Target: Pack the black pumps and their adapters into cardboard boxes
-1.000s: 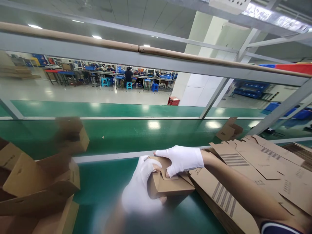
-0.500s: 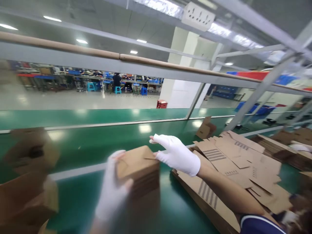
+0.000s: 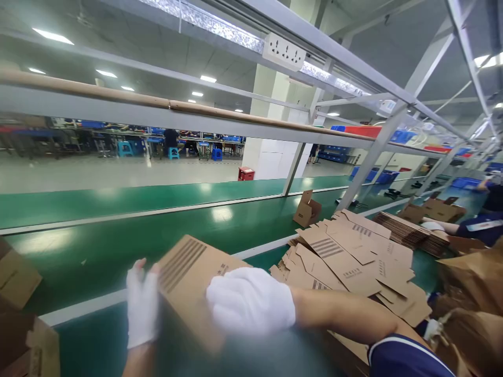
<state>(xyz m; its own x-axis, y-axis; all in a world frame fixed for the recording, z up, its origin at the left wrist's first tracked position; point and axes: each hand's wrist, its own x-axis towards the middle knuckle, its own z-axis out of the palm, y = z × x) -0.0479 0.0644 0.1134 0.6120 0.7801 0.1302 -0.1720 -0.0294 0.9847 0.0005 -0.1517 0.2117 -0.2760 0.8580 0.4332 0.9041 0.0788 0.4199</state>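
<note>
A brown cardboard box (image 3: pixel 188 277) with dark printed stripes is tilted in front of me above the green work surface. My left hand (image 3: pixel 142 303), in a white glove with bare fingertips showing, grips its left edge. Across the box's printed face lies my gloved right hand (image 3: pixel 251 301), fingers curled in against the cardboard near its right side. The box's lower end is blurred, and part of its face is hidden behind my right hand. Flat carton blanks (image 3: pixel 346 256) are heaped just beyond my right forearm.
Folded boxes (image 3: pixel 29 340) stand at the left edge. A small open box (image 3: pixel 307 209) sits behind the heap. Metal frame posts (image 3: pixel 371 162) rise from the green bench (image 3: pixel 129 220). A co-worker's gloved hand (image 3: pixel 432 226) is at a stack of blanks on the right.
The box has turned, so its striped face now shows. My right hand has moved from beside its top corner onto that face. The view has shifted to the right.
</note>
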